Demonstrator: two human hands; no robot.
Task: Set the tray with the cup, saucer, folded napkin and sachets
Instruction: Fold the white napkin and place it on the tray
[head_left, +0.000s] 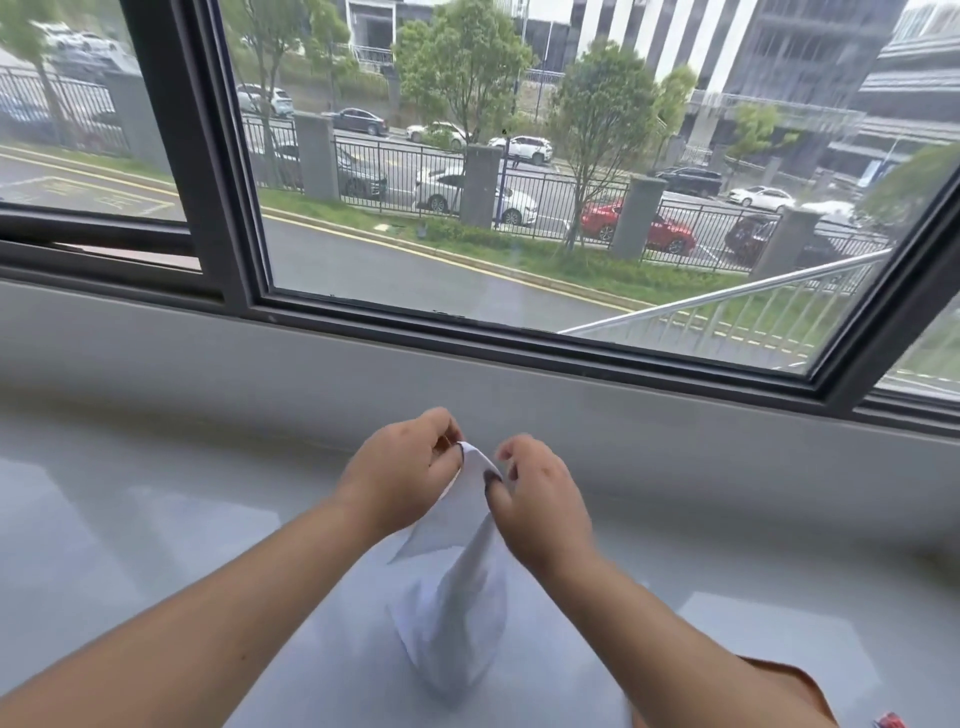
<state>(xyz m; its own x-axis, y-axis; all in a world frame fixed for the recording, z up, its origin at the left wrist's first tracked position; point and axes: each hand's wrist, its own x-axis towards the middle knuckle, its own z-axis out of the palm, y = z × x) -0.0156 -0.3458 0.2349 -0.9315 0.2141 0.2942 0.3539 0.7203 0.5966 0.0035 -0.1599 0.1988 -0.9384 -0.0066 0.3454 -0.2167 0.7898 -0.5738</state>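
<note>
A white napkin (457, 597) hangs in the air over the grey sill. My left hand (405, 467) pinches its top edge from the left, and my right hand (540, 499) pinches the same edge from the right. The two hands are close together, and the cloth droops loosely below them to a point near the surface. No cup, saucer or tray shows in the head view. A small red and white object (889, 721), possibly a sachet, peeks in at the bottom right corner.
The glossy grey sill (156, 519) stretches left and right under my arms. A dark-framed window (519, 332) rises just behind it, with a street and parked cars outside. An orange-brown edge (779, 675) lies under my right forearm.
</note>
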